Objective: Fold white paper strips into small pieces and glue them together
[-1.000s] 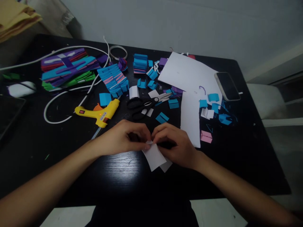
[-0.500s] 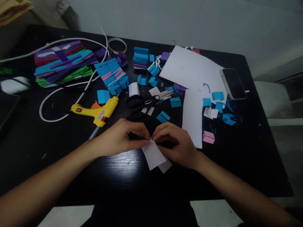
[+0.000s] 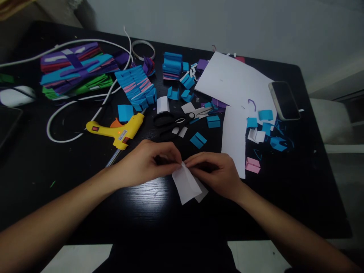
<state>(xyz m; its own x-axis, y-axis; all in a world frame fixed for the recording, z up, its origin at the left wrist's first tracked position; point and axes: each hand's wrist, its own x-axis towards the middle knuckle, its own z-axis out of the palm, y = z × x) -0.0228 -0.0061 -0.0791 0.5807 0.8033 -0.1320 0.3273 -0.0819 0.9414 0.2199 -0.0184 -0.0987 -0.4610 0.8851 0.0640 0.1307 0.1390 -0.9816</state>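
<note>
- Folded white paper (image 3: 186,185): thin, smooth and matte, with a crease at its upper end and two flaps that spread downward, one partly behind the other.
- Left hand (image 3: 155,161): thumb and fingers close in a narrow pinch on the upper end of the folded white paper.
- Right hand (image 3: 217,172): fingertips pinch the same creased end from the other side, close to the left fingertips; the flaps hang below both grips, above the glossy, wood-grained black table (image 3: 159,223).
- Hot glue gun (image 3: 118,132): yellow plastic, lying on its side beyond the left forearm, with a translucent glue stick (image 3: 113,158) protruding from its rear.
- Scissors (image 3: 191,115): black handles, metal blades, among paper scraps.
- Bundle of folded strips (image 3: 76,72): purple, red, blue and green, layered, crossed by a purple band; a white cable (image 3: 69,141) loops beside it.
- Large white sheet (image 3: 236,81): flat, reaching the smartphone (image 3: 284,100); a narrower white strip (image 3: 233,140) lies at its near edge.
- Pink folded piece (image 3: 253,165): small, boxlike, just beside the strip.
</note>
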